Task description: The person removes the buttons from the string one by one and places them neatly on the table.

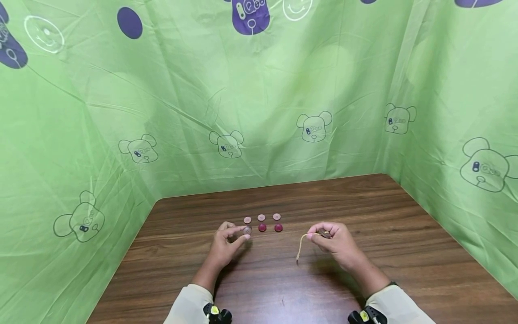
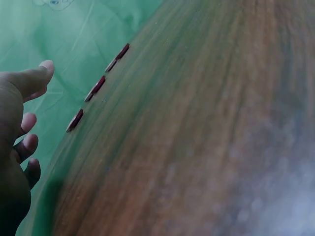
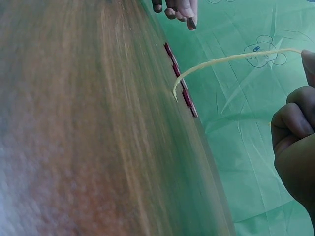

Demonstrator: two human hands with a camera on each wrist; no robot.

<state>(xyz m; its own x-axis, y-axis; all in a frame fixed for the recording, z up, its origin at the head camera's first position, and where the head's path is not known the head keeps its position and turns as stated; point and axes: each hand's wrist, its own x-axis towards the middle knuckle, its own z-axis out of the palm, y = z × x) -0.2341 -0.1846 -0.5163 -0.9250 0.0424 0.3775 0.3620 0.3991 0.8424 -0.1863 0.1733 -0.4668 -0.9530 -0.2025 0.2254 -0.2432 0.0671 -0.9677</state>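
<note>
Right grip (image 1: 335,241) pinching string (image 3: 211,62) (yellow), fingers (image 3: 294,119) curled

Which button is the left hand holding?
The greyish-brown button, pinched in the left hand. Its colour and position set it apart: the three pale pink buttons and two dark red buttons lie on the table.

The left hand (image 2: 12,132) shows at the left edge, its fingertips pointing right. Apart from it, dark red discs (image 2: 99,84) and paler discs (image 2: 111,65), seen nearly edge-on, form a slanting row on a wood-grained tabletop (image 2: 187,123). Behind hangs green cloth (image 2: 93,29), creased, with a partial line drawing (image 2: 55,4).
</note>
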